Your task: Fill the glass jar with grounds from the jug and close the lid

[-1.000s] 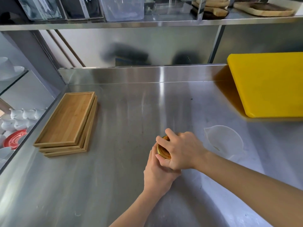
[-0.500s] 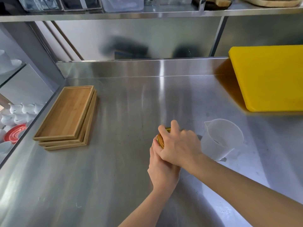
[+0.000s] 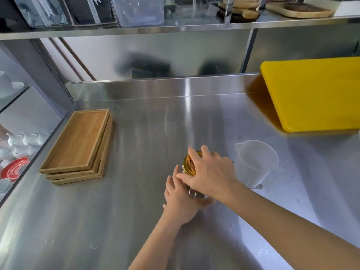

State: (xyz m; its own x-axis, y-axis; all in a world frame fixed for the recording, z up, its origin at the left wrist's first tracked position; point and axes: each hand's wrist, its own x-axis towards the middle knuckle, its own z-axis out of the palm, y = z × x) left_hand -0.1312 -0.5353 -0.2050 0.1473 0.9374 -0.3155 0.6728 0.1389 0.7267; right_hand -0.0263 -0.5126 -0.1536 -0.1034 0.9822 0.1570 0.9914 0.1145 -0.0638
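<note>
The glass jar (image 3: 194, 194) stands on the steel counter, mostly hidden by my hands. Its gold lid (image 3: 188, 166) sits on top. My right hand (image 3: 210, 172) covers the lid from above, fingers wrapped round its rim. My left hand (image 3: 180, 199) is loosely around the jar's body from the near side, its fingers lifted and spread. The translucent white plastic jug (image 3: 255, 164) stands just right of the jar, upright, and looks empty.
A stack of bamboo trays (image 3: 78, 147) lies at the left of the steel counter (image 3: 116, 221). A yellow cutting board (image 3: 315, 94) leans at the back right. White cups and a red saucer (image 3: 14, 169) sit lower left, beyond the counter edge. A shelf (image 3: 175, 26) hangs above.
My right hand has turned on the lid, its fingers shifting round the rim. My left hand's fingers have loosened and spread off the jar. The view has shifted slightly.
</note>
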